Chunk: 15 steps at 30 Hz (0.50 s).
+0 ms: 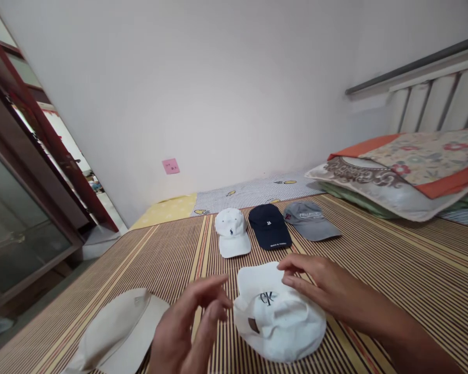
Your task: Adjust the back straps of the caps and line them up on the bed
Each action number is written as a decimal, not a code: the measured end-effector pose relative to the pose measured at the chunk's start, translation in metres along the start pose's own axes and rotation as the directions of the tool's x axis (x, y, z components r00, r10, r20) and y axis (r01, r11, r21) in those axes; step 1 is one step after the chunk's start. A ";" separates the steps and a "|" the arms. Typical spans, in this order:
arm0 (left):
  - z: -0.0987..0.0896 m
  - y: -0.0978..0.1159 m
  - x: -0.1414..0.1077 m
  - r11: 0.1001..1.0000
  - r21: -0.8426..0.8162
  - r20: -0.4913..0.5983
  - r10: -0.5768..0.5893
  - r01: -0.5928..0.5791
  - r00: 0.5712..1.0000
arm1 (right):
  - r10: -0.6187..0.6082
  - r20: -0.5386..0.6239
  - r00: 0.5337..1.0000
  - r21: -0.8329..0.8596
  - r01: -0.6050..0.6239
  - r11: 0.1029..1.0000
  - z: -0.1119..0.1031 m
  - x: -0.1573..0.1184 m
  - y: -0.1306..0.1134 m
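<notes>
A white baseball cap with dark "CK" lettering [284,327] lies on the striped mat in front of me, its brim pointing away. My right hand [320,280] reaches over the right side of this cap, fingers stretched out and a little apart near the brim's edge. Whether those fingertips touch the fabric I cannot tell. To the cap's left, my left hand [197,324] hovers with thumb and fingers spread, holding nothing. Beyond that hand, at the lower left, rests a beige cap [119,330], partly hidden by it.
Farther back stand a white cap [232,234], a navy cap [269,226] and a grey cap [312,221] in a row. Stacked pillows [405,171] sit at the right below a radiator [437,98]. A pink note [170,166] is on the wall.
</notes>
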<state>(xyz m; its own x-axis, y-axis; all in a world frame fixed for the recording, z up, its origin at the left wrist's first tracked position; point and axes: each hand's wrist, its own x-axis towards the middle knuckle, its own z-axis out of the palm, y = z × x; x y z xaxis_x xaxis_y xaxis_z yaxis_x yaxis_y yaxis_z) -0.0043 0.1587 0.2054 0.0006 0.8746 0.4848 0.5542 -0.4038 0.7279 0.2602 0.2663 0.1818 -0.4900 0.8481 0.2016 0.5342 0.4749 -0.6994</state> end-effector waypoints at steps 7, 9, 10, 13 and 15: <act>0.004 -0.065 0.020 0.964 0.026 0.416 -0.253 0.266 0.873 | 0.069 0.041 0.997 -0.047 -0.067 0.997 0.009 -0.001 0.017; 0.017 -0.072 0.021 0.959 -0.030 0.468 -0.235 0.281 0.852 | 0.082 0.032 0.996 -0.054 -0.080 0.995 0.008 -0.005 0.022; 0.022 -0.073 0.021 0.956 -0.040 0.485 -0.236 0.291 0.842 | 0.087 0.030 0.996 -0.052 -0.086 0.995 0.007 -0.007 0.024; 0.034 -0.076 0.024 0.948 -0.032 0.507 -0.258 0.318 0.822 | 0.103 0.026 0.994 -0.015 -0.102 0.995 0.004 -0.011 0.027; 0.037 -0.077 0.027 0.949 -0.040 0.519 -0.248 0.314 0.818 | 0.111 0.008 0.994 0.006 -0.111 0.994 0.002 -0.012 0.028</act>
<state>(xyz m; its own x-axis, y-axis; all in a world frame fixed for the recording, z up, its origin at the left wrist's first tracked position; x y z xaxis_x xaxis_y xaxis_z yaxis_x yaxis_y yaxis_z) -0.0158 0.2231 0.1440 0.2951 0.9548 -0.0362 0.4927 -0.1196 0.8619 0.2800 0.2688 0.1588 -0.4331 0.8938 0.1168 0.5810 0.3758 -0.7220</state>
